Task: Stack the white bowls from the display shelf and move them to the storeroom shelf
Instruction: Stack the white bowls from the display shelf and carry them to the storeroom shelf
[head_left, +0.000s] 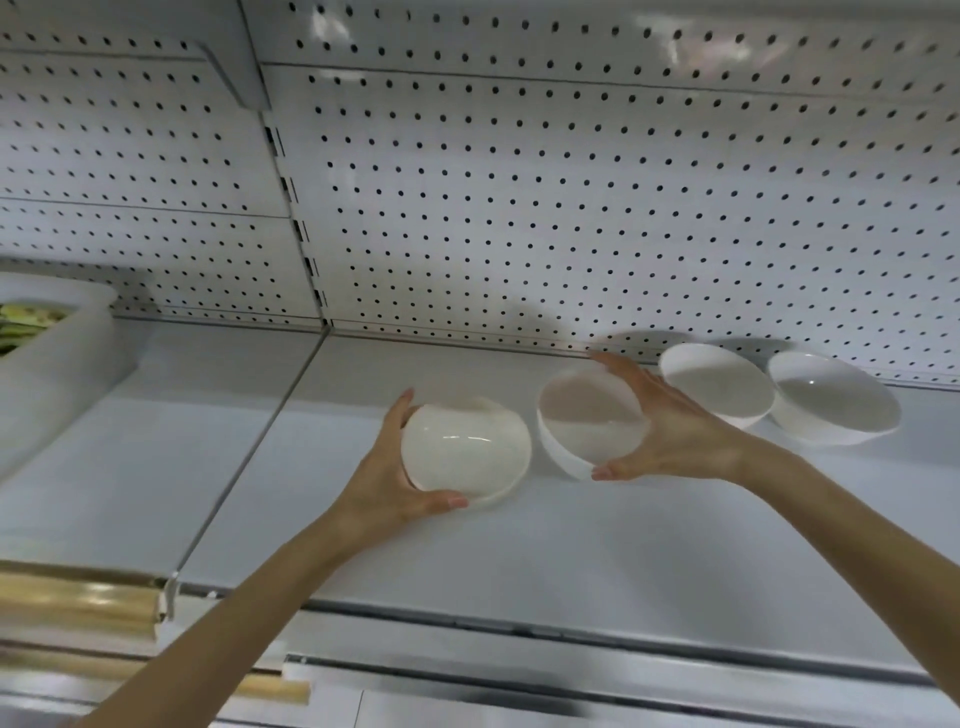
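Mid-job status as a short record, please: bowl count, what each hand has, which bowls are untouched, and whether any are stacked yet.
bowls in view: four white, in a row along the display shelf
left hand: grips the leftmost bowl, tipped so its outside faces the camera
right hand: grips the second bowl, thumb and fingers spanning its rim, opening visible
untouched: third bowl and fourth bowl, side by side at the right
stacked: none yet
also there: white bin at far left

White bowls (717, 384) in a row: leftmost bowl (466, 449) tipped, second bowl (587, 421) mouth-up.
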